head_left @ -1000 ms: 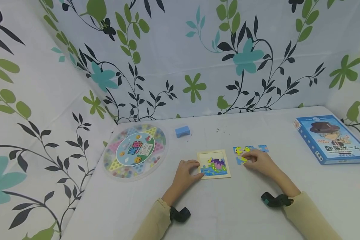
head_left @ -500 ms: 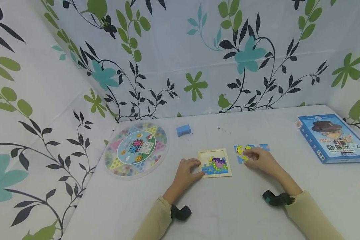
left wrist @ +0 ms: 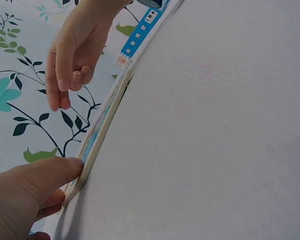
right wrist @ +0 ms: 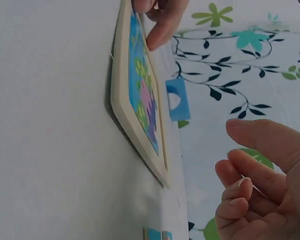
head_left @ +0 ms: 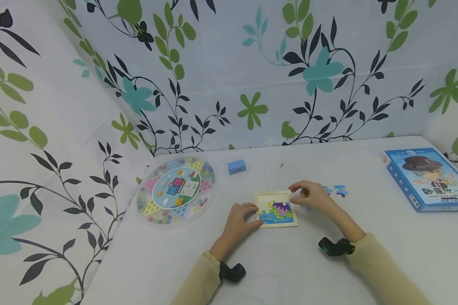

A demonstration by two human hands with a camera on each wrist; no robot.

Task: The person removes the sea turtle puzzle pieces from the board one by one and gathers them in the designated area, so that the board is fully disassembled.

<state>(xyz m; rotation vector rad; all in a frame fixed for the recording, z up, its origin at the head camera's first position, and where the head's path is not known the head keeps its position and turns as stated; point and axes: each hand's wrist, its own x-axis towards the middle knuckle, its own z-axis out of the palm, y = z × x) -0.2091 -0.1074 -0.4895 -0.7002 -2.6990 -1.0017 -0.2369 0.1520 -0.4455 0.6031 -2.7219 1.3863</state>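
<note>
Blue box (head_left: 429, 180), far right: its title reads "卧底ゲーム"; smaller print is illegible. Round game board (head_left: 146, 207), left: the lettering on it is too small to read with certainty. Framed puzzle (head_left: 277, 215), centre of the table (head_left: 282, 267): its left edge is pinched by the left hand (head_left: 239, 222). Right hand (head_left: 314, 197): thumb and fingertips apart, at the puzzle's right edge, having moved left from the loose pieces (head_left: 340, 190), now partly hidden behind it. Both sleeves (head_left: 198, 277) are cut off at the near side.
</note>
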